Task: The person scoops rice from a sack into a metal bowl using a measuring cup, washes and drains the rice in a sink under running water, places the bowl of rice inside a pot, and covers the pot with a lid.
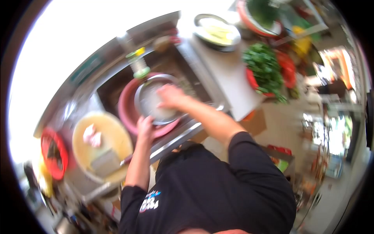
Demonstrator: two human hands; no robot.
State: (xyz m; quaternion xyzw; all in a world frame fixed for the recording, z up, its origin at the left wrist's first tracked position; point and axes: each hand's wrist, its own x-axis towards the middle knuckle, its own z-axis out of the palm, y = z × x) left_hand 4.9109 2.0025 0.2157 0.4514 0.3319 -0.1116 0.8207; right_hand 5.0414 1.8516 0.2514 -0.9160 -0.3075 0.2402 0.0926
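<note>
A metal bowl (139,102) with cloudy, whitish contents sits in a pink basin (125,102) in the sink (113,87). My left hand (145,125) holds the bowl's near left rim, its fingers against the edge. Inside the bowl is my right hand (170,96), fingers spread and partly dipped in the contents; it looks open, with nothing gripped. Right above the bowl's upper left rim hangs the faucet end (140,69) with a green ring.
Left of the sink, a round cutting board (122,140) holds pale meat (92,136) and a cleaver (105,163). A red basket (64,150) stands farther left. On the right counter are a metal bowl of yellow food (218,31) and leafy greens (263,66).
</note>
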